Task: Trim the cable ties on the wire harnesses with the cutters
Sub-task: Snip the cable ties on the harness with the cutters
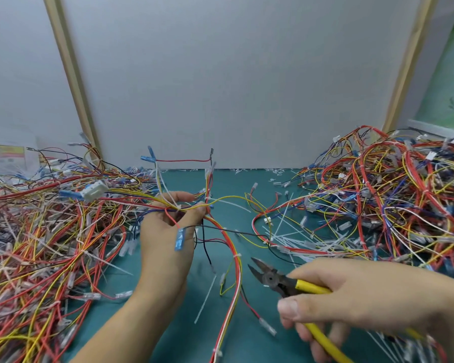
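Wire harnesses lie in tangled heaps of red, yellow, blue and white wire, the left heap and the right heap, on either side of the teal bench. A grey board stands upright behind it. Between the heaps I hold one harness raised off the bench. Its wires fan up and out to both sides from my grip, and a red, yellow and white run hangs down toward me. My left hand pinches that harness between thumb and fingertips, right at the spot where a white cable tie binds the wires. The tie's untrimmed tail sticks up past my fingers. My right hand is lower and to the right, fingers curled round the yellow handles of the cutters. Their dark jaws stand open, aimed up and left at the harness, and apart from the tie. Clipped tie tails litter the bench in front of the right heap. A blue-sleeved terminal dangles on a red wire in front of my left hand.
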